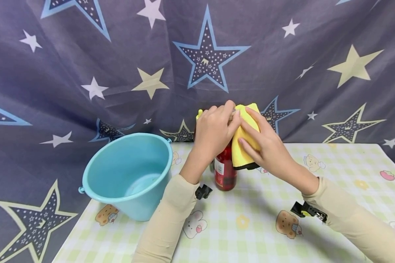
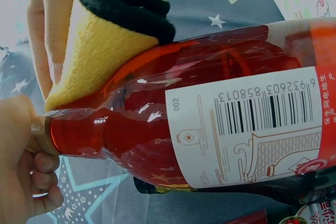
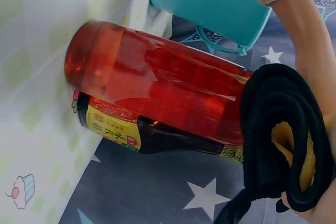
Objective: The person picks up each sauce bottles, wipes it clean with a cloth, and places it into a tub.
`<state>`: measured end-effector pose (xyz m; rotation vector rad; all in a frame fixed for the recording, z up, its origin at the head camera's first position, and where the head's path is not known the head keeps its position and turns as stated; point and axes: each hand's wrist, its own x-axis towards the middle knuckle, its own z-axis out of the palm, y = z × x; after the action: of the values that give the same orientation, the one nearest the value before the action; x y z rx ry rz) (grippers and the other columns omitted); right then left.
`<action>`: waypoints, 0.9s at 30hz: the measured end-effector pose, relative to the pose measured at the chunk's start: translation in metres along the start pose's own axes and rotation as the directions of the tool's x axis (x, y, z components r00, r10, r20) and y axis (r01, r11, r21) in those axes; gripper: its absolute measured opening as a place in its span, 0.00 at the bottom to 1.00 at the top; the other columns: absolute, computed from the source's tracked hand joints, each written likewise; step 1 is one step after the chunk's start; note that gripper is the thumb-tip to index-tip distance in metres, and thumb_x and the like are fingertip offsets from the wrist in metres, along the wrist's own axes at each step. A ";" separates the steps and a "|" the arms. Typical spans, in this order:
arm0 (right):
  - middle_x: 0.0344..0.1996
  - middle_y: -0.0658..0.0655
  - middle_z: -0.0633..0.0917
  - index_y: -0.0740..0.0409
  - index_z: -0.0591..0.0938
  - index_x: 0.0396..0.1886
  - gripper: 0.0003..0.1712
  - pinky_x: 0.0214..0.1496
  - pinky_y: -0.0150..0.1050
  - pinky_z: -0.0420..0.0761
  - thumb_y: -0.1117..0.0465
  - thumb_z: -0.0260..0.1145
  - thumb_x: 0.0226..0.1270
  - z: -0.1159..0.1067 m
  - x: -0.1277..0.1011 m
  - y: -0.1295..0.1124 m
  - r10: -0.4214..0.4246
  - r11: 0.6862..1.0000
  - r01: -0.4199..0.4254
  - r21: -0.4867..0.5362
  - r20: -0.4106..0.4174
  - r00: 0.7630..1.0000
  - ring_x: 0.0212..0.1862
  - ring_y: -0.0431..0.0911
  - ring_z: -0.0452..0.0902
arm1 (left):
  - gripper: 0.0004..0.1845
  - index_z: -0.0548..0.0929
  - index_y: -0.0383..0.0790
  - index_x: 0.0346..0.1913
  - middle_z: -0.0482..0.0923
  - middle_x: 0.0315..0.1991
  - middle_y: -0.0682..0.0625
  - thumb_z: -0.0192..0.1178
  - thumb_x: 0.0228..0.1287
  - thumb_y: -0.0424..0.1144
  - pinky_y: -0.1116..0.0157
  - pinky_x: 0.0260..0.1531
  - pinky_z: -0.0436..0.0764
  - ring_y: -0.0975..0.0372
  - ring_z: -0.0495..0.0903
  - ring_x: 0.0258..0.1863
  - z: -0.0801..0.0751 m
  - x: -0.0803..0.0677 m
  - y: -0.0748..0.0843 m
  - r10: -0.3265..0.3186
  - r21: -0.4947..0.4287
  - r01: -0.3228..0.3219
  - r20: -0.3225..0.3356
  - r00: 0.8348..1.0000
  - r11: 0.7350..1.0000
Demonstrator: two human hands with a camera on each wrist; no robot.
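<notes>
A bottle of red liquid (image 1: 225, 177) with a white barcode label (image 2: 194, 140) stands upright on the table. At its top, my left hand (image 1: 214, 129) grips the neck with curled fingers, right at the cap (image 2: 41, 132). A folded yellow cloth with a black border (image 1: 244, 151) is in my right hand (image 1: 271, 148), the fingers spread along its side. In the left wrist view the cloth presses against the bottle's shoulder and neck. The right wrist view shows the cloth's rolled black edge (image 3: 257, 114) beside the bottle.
A light-blue bucket (image 1: 128, 201) stands at the left of the table. Close behind the red bottle is a dark bottle with a yellow label (image 3: 113, 124). A checked cloth (image 1: 243, 241) covers the table, and a star-patterned curtain (image 1: 270, 22) hangs behind it.
</notes>
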<state>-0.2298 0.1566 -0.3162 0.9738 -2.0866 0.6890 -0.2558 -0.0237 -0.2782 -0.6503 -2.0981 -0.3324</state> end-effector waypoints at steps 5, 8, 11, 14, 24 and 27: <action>0.73 0.72 0.67 0.64 0.77 0.68 0.26 0.64 0.64 0.74 0.57 0.63 0.76 0.002 -0.003 0.001 -0.034 0.999 0.035 -0.012 0.015 0.999 0.70 0.67 0.68 | 0.13 0.74 0.42 0.34 0.69 0.17 0.53 0.48 0.78 0.44 0.65 0.20 0.65 0.59 0.64 0.17 0.000 -0.002 0.000 0.001 -0.014 -0.001 -0.005 1.000 1.000; 0.72 0.74 0.67 0.64 0.78 0.67 0.26 0.63 0.65 0.74 0.52 0.57 0.79 0.002 -0.004 0.002 -0.058 0.998 0.058 -0.025 0.018 0.998 0.68 0.68 0.69 | 0.12 0.74 0.42 0.35 0.69 0.17 0.53 0.48 0.78 0.43 0.65 0.20 0.65 0.59 0.64 0.17 0.001 -0.002 0.000 0.008 -0.015 -0.008 -0.025 1.000 1.000; 0.72 0.74 0.67 0.65 0.78 0.66 0.26 0.63 0.65 0.74 0.52 0.57 0.80 0.003 -0.005 0.004 -0.070 0.997 0.071 -0.042 0.031 0.997 0.67 0.69 0.70 | 0.12 0.74 0.42 0.35 0.69 0.17 0.53 0.49 0.77 0.43 0.65 0.20 0.66 0.58 0.65 0.16 0.002 -0.001 -0.001 0.012 -0.010 -0.013 -0.039 0.999 1.000; 0.72 0.74 0.67 0.64 0.77 0.68 0.26 0.64 0.65 0.74 0.60 0.65 0.74 0.003 -0.006 0.004 -0.062 0.996 0.065 -0.055 0.052 0.997 0.67 0.69 0.70 | 0.12 0.75 0.42 0.35 0.70 0.17 0.53 0.49 0.77 0.44 0.65 0.20 0.66 0.59 0.66 0.17 0.002 0.000 -0.001 0.011 -0.005 -0.011 -0.036 0.999 1.000; 0.72 0.75 0.67 0.65 0.76 0.68 0.28 0.64 0.67 0.73 0.50 0.53 0.81 0.007 -0.011 0.004 -0.079 0.994 0.082 -0.066 0.042 0.996 0.68 0.70 0.69 | 0.13 0.74 0.42 0.34 0.69 0.17 0.53 0.48 0.78 0.44 0.65 0.20 0.66 0.59 0.65 0.17 0.001 0.000 -0.001 0.015 -0.018 -0.015 -0.026 1.000 1.000; 0.72 0.75 0.67 0.65 0.76 0.68 0.28 0.64 0.67 0.73 0.50 0.52 0.81 0.007 -0.012 0.005 -0.081 0.994 0.084 -0.070 0.042 0.996 0.67 0.70 0.70 | 0.13 0.74 0.42 0.34 0.69 0.16 0.53 0.48 0.78 0.44 0.65 0.20 0.65 0.59 0.65 0.16 0.001 0.000 -0.001 0.016 -0.020 -0.016 -0.020 1.000 1.000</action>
<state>-0.2308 0.1592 -0.3305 1.0344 -2.0773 0.5540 -0.2571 -0.0241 -0.2788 -0.6728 -2.0721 -0.3499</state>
